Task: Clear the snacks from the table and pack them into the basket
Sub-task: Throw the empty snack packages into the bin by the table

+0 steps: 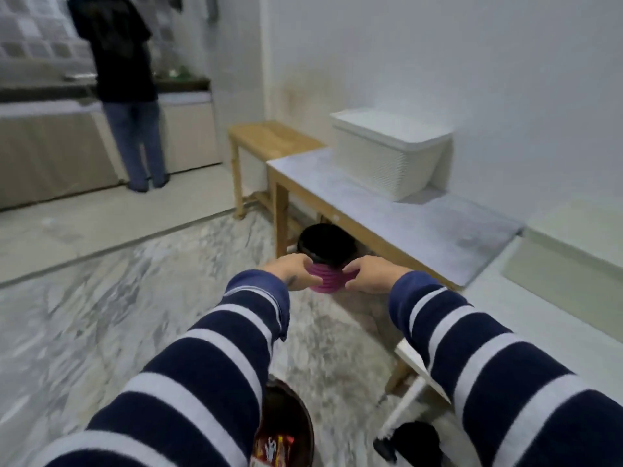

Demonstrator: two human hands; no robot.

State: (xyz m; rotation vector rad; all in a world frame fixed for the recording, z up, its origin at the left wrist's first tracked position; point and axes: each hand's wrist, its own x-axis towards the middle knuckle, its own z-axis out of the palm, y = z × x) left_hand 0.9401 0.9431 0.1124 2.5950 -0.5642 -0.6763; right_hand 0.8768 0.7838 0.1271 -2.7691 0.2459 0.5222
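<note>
A purple ribbed cup (326, 279) with a black lid (325, 243) is held out in front of me over the floor. My left hand (292, 271) grips its left side and my right hand (371, 274) grips its right side. Both arms wear navy and white striped sleeves. Low between my arms, a dark brown basket (296, 407) holds red snack packets (274, 449). The low grey-topped table (421, 227) lies just beyond the cup, to the right.
A white lidded ribbed bin (387, 156) stands on the grey-topped table by the wall. A wooden bench (269, 136) is behind it. A person in dark clothes (124, 96) stands at a counter far left. A black object (416, 439) sits on the floor bottom right, beside a white table leg.
</note>
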